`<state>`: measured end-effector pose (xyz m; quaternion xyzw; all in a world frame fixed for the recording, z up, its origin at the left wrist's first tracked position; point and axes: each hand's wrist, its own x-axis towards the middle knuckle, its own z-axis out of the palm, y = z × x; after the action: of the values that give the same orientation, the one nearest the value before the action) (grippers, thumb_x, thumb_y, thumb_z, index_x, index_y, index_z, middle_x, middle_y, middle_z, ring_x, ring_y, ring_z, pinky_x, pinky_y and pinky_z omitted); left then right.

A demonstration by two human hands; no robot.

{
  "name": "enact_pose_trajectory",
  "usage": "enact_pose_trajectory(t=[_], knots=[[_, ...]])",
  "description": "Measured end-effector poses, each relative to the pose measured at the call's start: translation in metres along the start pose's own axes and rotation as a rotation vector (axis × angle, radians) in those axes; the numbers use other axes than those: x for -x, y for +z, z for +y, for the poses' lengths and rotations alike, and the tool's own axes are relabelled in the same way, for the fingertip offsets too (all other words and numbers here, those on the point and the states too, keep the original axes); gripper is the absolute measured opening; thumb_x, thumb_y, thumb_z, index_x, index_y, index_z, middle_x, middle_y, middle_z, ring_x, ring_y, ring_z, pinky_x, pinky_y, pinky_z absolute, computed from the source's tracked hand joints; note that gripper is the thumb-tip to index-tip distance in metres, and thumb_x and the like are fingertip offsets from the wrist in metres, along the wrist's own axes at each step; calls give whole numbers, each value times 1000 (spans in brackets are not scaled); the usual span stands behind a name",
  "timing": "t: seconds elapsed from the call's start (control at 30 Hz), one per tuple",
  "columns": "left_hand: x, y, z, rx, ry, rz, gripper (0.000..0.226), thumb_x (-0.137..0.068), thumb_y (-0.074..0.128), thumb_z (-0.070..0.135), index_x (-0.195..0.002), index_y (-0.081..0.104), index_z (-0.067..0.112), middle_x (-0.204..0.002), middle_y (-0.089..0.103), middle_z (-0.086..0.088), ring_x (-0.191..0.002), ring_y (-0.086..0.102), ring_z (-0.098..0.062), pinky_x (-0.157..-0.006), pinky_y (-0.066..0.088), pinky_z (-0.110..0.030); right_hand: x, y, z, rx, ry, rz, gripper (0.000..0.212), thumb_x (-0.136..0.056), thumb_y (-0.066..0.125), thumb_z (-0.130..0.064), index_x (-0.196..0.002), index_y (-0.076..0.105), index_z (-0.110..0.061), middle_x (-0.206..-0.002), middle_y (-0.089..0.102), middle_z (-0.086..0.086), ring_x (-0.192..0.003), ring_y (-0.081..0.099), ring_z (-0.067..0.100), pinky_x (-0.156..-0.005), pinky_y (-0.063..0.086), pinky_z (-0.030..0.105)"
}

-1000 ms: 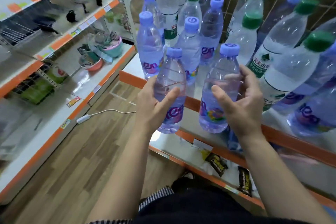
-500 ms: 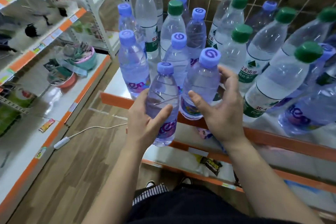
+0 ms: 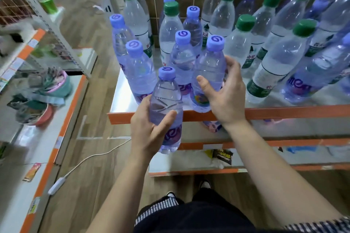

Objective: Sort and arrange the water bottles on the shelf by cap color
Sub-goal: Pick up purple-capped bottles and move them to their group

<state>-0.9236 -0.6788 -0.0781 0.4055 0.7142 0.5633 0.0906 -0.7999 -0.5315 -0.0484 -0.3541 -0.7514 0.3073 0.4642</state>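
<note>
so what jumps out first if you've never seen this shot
The two hands at centre: the left hand grips a purple-capped bottle in the air before the orange edge of the shelf, and the right hand holds a second purple-capped bottle at that edge. Behind them, green-capped bottles and more purple-capped ones crowd the shelf, mixed.

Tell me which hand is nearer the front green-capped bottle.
Right. The right hand sits just left of the green-capped bottle; the left hand is lower and farther left.
</note>
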Motion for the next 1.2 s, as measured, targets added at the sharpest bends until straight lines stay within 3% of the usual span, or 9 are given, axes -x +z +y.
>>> enact_pose_trajectory(t=[0.27, 0.37, 0.57, 0.87, 1.0, 1.1, 1.2], knots=[[-1, 8, 2, 15, 9, 27, 38, -75, 58, 51, -103, 58, 26, -93, 64, 22, -84, 58, 12, -73, 42, -7, -1, 5, 0, 50, -22, 27, 61, -85, 75, -27, -129, 44, 2, -125, 55, 13, -116, 54, 30, -99, 44, 45], [-2, 13, 3, 14, 15, 47, 36, -76, 58, 51, -101, 58, 25, -93, 64, 20, -84, 60, 5, -74, 45, -15, -5, 9, 0, 44, 1, -6, 62, -84, 76, -24, -129, 43, 4, -126, 54, 15, -116, 52, 30, -100, 43, 44], [1, 18, 4, -9, 13, 79, 42, -76, 57, 53, -104, 60, 22, -93, 64, 19, -85, 60, -3, -73, 44, -12, -12, 4, 9, 56, 9, -41, 69, -79, 79, -35, -129, 45, -3, -123, 58, 9, -112, 58, 27, -94, 48, 44], [6, 17, 5, -27, -6, 124, 42, -75, 58, 52, -104, 62, 22, -92, 67, 17, -85, 63, -8, -74, 47, -20, -1, -4, 14, 151, -69, -43, 65, -87, 71, -28, -139, 44, 1, -132, 47, 16, -124, 45, 29, -109, 36, 37], [12, 6, 3, -29, -9, 135, 41, -76, 59, 51, -104, 61, 22, -94, 67, 13, -87, 63, -10, -75, 48, -24, 12, -5, 10, 65, -121, 85, 50, -84, 72, -14, -125, 49, 1, -114, 42, 5, -104, 48, 19, -94, 38, 14], [16, -7, 0, -45, -2, 155, 42, -77, 59, 49, -106, 61, 18, -94, 66, 12, -86, 62, -4, -75, 45, -17, 26, 5, 0, -41, -196, 76, 32, -85, 69, -9, -112, 52, -4, -100, 46, 0, -87, 49, 14, -80, 40, 13], [21, -25, -6, -79, 12, 197, 37, -79, 59, 48, -104, 59, 22, -92, 64, 16, -84, 59, 6, -73, 41, -10, 36, 23, -7, -62, -235, -92, 19, -87, 66, -7, -104, 59, -4, -94, 54, 3, -82, 54, 17, -77, 45, 20]])
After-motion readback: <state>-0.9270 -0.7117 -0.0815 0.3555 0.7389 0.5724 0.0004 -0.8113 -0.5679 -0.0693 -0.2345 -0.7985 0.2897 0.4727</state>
